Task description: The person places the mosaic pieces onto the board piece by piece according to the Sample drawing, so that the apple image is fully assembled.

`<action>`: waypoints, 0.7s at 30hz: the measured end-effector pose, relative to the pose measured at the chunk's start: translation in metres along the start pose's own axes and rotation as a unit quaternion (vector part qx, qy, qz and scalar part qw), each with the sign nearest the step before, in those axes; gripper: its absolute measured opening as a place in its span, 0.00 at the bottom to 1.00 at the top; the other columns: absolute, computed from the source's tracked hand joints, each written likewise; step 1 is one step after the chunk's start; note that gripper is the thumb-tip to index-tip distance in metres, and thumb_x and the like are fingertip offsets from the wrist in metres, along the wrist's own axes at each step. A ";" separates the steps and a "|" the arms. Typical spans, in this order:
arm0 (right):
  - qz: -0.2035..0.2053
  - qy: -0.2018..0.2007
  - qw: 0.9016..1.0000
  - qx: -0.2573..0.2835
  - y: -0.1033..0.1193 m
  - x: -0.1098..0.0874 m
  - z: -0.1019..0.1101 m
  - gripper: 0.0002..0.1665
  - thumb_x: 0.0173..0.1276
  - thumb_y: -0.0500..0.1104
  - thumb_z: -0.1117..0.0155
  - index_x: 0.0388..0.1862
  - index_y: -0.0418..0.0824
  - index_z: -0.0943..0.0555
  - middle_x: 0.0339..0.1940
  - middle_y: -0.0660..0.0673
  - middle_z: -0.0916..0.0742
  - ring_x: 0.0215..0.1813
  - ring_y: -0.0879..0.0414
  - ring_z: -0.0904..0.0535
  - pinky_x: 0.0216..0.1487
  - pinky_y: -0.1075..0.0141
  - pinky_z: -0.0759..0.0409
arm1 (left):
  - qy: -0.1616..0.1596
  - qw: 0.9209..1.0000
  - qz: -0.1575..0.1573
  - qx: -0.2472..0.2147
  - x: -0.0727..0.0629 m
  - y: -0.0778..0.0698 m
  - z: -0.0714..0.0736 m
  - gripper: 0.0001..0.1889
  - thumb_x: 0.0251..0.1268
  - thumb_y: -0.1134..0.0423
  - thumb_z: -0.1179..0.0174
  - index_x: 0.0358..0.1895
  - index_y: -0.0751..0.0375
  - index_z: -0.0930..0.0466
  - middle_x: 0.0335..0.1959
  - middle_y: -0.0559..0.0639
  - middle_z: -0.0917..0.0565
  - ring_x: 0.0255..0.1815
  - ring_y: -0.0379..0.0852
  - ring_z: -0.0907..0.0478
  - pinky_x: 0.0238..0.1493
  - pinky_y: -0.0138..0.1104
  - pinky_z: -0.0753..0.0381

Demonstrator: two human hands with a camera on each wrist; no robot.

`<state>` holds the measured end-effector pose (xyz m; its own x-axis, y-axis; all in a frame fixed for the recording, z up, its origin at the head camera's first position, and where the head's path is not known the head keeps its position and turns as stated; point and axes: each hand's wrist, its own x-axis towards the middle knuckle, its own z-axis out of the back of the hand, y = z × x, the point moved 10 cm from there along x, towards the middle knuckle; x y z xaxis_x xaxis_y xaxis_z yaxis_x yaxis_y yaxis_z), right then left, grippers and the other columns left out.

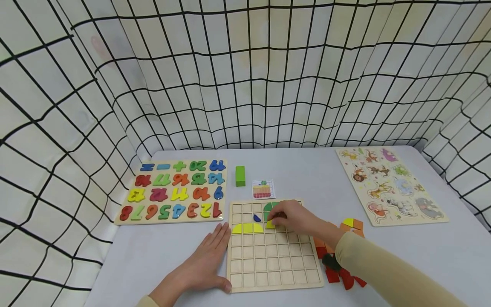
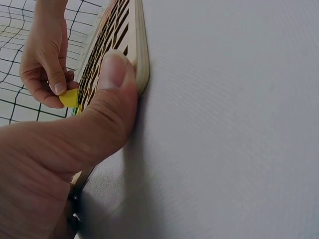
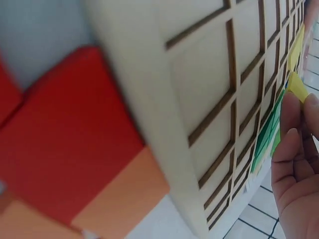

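our right hand [image 1: 290, 215] pinching a yellow piece [image 1: 270, 224] by thumb and fingers, at the row's right end, free end pointing boardward, long axis untellable, our left hand [image 1: 207, 258] straight-fingered beside the grid board [image 1: 272, 265], three laid yellow pieces [image 1: 247, 228] running left to right
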<state>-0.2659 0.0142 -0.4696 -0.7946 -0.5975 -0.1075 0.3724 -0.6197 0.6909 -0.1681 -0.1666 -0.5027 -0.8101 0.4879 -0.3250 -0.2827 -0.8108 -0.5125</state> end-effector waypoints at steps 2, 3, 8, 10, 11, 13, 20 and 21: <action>0.004 0.001 1.000 -0.010 0.003 0.003 -0.003 0.06 0.71 0.36 0.32 0.41 0.43 0.10 0.39 0.51 0.10 0.37 0.63 0.22 0.41 0.72 0.20 | 0.000 1.000 0.000 0.000 0.000 0.001 0.000 0.71 0.41 0.36 0.21 0.82 0.70 0.55 0.85 0.63 0.58 0.86 0.62 0.62 0.82 0.61 0.54; 0.003 0.000 1.000 -0.015 0.003 0.004 -0.004 0.06 0.70 0.36 0.32 0.41 0.43 0.10 0.40 0.51 0.10 0.38 0.63 0.22 0.41 0.72 0.21 | 0.001 1.000 0.001 0.000 0.001 0.000 0.000 0.71 0.41 0.36 0.21 0.82 0.70 0.56 0.85 0.63 0.58 0.86 0.62 0.62 0.82 0.61 0.54; 0.019 -0.005 0.999 -0.037 0.006 0.005 -0.007 0.05 0.68 0.36 0.29 0.38 0.43 0.09 0.41 0.50 0.11 0.41 0.61 0.21 0.41 0.72 0.20 | 0.001 1.000 0.003 0.000 0.003 0.001 -0.001 0.71 0.41 0.36 0.21 0.82 0.69 0.55 0.86 0.63 0.58 0.86 0.62 0.63 0.83 0.61 0.55; 0.027 -0.006 0.999 -0.045 0.007 0.005 -0.008 0.05 0.67 0.36 0.28 0.37 0.43 0.08 0.39 0.51 0.11 0.41 0.61 0.21 0.41 0.71 0.19 | 0.000 1.000 0.004 0.000 0.003 0.001 -0.001 0.71 0.41 0.36 0.21 0.82 0.69 0.55 0.86 0.63 0.58 0.86 0.62 0.63 0.83 0.61 0.55; 0.031 -0.005 0.998 -0.050 0.008 0.005 -0.008 0.05 0.67 0.36 0.28 0.37 0.43 0.08 0.38 0.51 0.11 0.40 0.61 0.21 0.41 0.71 0.19 | 0.001 1.000 0.004 0.000 0.002 0.001 -0.001 0.71 0.41 0.36 0.21 0.82 0.69 0.55 0.86 0.63 0.58 0.86 0.62 0.63 0.83 0.61 0.55; 0.033 -0.005 0.998 -0.056 0.008 0.004 -0.009 0.04 0.67 0.36 0.28 0.37 0.44 0.09 0.37 0.52 0.12 0.39 0.62 0.22 0.41 0.71 0.20 | 0.001 1.000 0.004 -0.001 0.002 0.001 -0.001 0.71 0.41 0.36 0.21 0.82 0.69 0.55 0.86 0.63 0.58 0.86 0.62 0.63 0.83 0.60 0.55; 0.055 -0.007 0.993 -0.102 0.013 0.002 -0.010 0.02 0.65 0.37 0.26 0.35 0.44 0.09 0.35 0.53 0.13 0.38 0.63 0.22 0.41 0.71 0.18 | -0.001 1.000 0.001 -0.004 -0.001 -0.001 0.000 0.72 0.40 0.36 0.20 0.82 0.71 0.55 0.85 0.64 0.58 0.86 0.62 0.62 0.82 0.61 0.54; 0.060 -0.007 0.992 -0.112 0.014 0.002 -0.010 0.02 0.65 0.37 0.26 0.35 0.43 0.09 0.35 0.53 0.13 0.38 0.62 0.22 0.42 0.70 0.18 | -0.002 1.000 0.000 -0.003 -0.001 -0.001 0.001 0.72 0.40 0.36 0.20 0.82 0.71 0.55 0.85 0.64 0.58 0.86 0.62 0.62 0.82 0.61 0.54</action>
<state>-0.2570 -0.0008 -0.4669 -0.7443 -0.6675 -0.0224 0.5610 -0.6430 0.5214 -0.1671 -0.1664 -0.5013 -0.8120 0.4864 -0.3226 -0.2788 -0.8088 -0.5177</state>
